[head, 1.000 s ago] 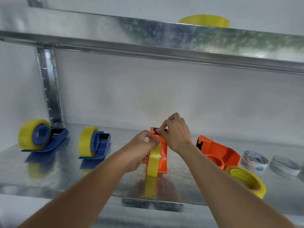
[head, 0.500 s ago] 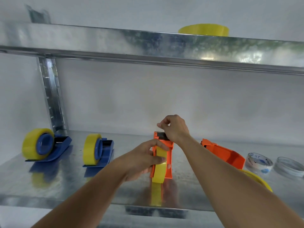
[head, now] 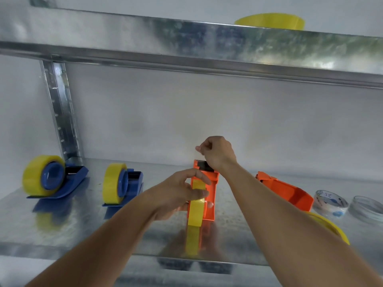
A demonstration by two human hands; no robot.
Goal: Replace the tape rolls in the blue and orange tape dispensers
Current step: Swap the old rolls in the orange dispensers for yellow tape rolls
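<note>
On a galvanised shelf (head: 62,230), two blue tape dispensers (head: 56,183) (head: 124,185) at the left of the frame already carry full yellow rolls. At centre, an orange dispenser (head: 209,191) stands with a yellow roll (head: 195,208) seated in it: the left hand (head: 182,195) curls its fingers and thumb round the roll, while the right hand (head: 217,154), above the serrated blade, pinches what appears to be the clear tape end.

A second orange dispenser (head: 286,191) at right looks empty, so that one seems left to do. Beside it lie a printed clear roll (head: 329,201), a glassy ring (head: 366,208) cut by the frame edge, and a loose yellow roll (head: 331,228) largely hidden behind the right forearm. Another yellow roll (head: 269,21) on the upper shelf shows only its top. The tape strand itself is hard to make out.
</note>
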